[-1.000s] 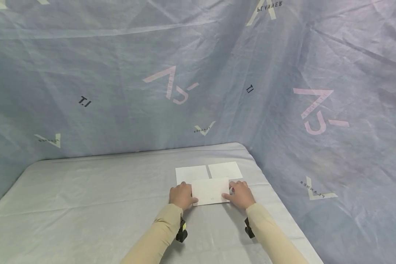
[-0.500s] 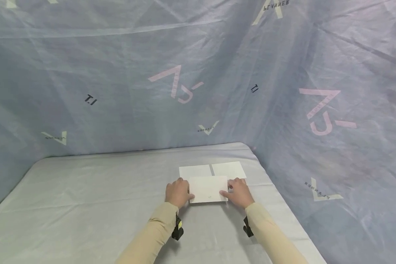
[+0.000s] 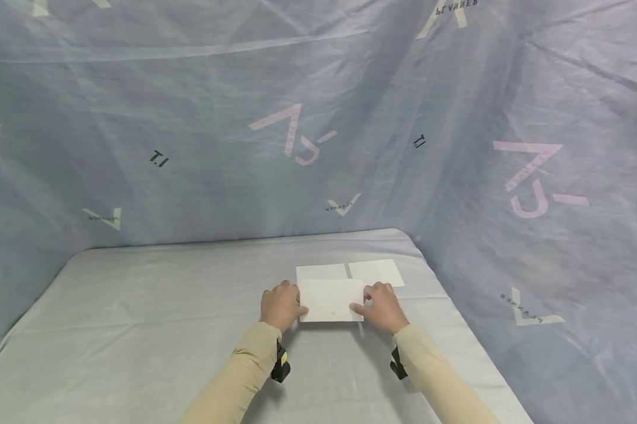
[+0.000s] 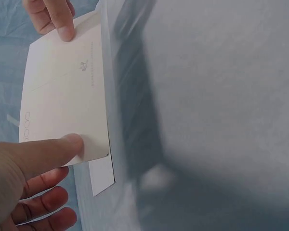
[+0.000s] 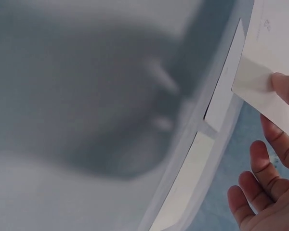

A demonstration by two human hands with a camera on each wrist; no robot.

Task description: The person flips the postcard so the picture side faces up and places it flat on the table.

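Note:
A white envelope (image 3: 331, 300) is held above the table by its two short edges, overlapping the flat ones behind it in the head view. My left hand (image 3: 280, 305) pinches its left end, thumb on the near face. At the opposite end, my right hand (image 3: 384, 309) pinches it the same way. In the left wrist view the envelope (image 4: 65, 91) shows a row of small circles, a thin line and a small printed emblem. Two more white envelopes, the left one (image 3: 320, 272) and the right one (image 3: 376, 272), lie side by side on the table.
Pale grey cloth covers the table (image 3: 154, 318). A blue-grey printed fabric curtain (image 3: 207, 176) hangs behind it and along the right side. Dark wrist cameras sit on both wrists, below the tan sleeves. Shadows of the hands fall on the cloth.
Both hands have carried the held envelope a little leftward relative to the two lying ones. The head view has turned slightly left. Both hands keep their grip.

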